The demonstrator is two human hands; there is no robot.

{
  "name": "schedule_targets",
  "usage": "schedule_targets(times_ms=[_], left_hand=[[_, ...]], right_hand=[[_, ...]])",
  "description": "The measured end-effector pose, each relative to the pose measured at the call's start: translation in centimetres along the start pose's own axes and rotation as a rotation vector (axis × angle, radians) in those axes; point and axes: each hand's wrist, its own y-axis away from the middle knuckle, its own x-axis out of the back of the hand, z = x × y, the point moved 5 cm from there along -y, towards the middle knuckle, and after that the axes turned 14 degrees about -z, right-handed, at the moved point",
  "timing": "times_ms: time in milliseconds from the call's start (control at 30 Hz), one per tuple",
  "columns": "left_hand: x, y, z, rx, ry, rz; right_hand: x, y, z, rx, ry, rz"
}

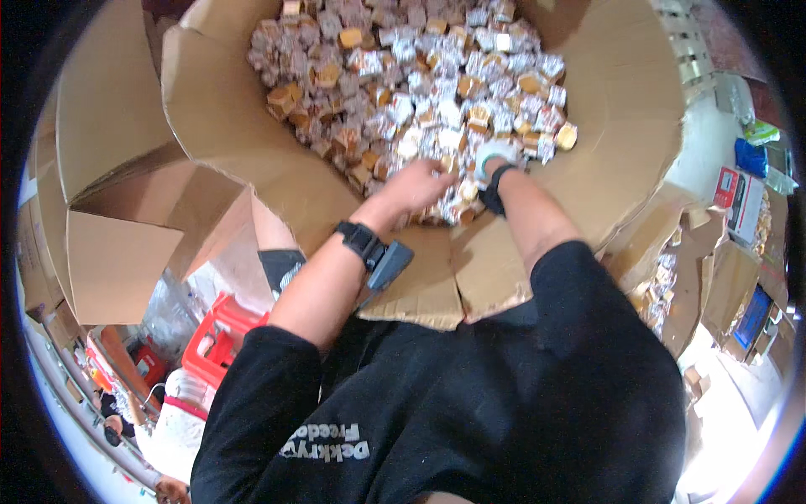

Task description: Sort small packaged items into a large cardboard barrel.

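Right, both hands are down in the big cardboard box [252, 143], working at the near edge of a heap of small foil-wrapped blocks [420, 84]. The heap fills the box from its far side down to the near wall, silver wrappers mixed with bare tan-brown cubes.

The left hand [417, 185] is bare, a black wrist strap [359, 239] on it with a dark device [388, 262] hanging just below the wrist. Its fingers curl down into the blocks at the heap's near edge; they touch the wrappers, but whether they actually clasp one I cannot tell, the fingertips are buried.

The right hand [494, 160] wears a white glove with a black cuff. It sits just beside the left, a little further toward the box's right side, fingers bent over the pile. Again, a grasp or only a press: cannot tell from here.

The box's near wall is torn and split at the middle, its flaps [453, 281] sagging toward the person's chest, right under both forearms.

Around it: more plain brown cartons [109, 260] stacked at the left, a red plastic crate [220, 336] low at the left beside the person's black sleeve, and flattened cardboard [714, 286] plus a red-and-white package [739, 197] off to the right.
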Motion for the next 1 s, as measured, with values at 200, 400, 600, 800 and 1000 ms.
schedule_targets(times_ms=[200,400,600,800,1000], left_hand=[[1.1,0.0,-1.6,0.006,0.03,0.14],[2.9,1.2,-3.2,-0.25,0.822,0.429],[2.8,3.9,-3.3,-0.154,0.836,0.315],[3.3,4.1,-5.6,-0.147,1.015,0.327],[2.7,4.1,-4.1,-0.208,1.049,0.246]], right_hand=[[6.7,4.0,-0.4,0.296,0.04,-0.151],[16.5,12.1,-6.6,0.787,-0.019,-0.085],[17.6,16.1,-8.0,0.782,-0.087,0.102],[16.2,17.2,-7.8,0.629,-0.374,0.454],[14.0,16.7,-6.4,0.483,-0.499,0.545]])
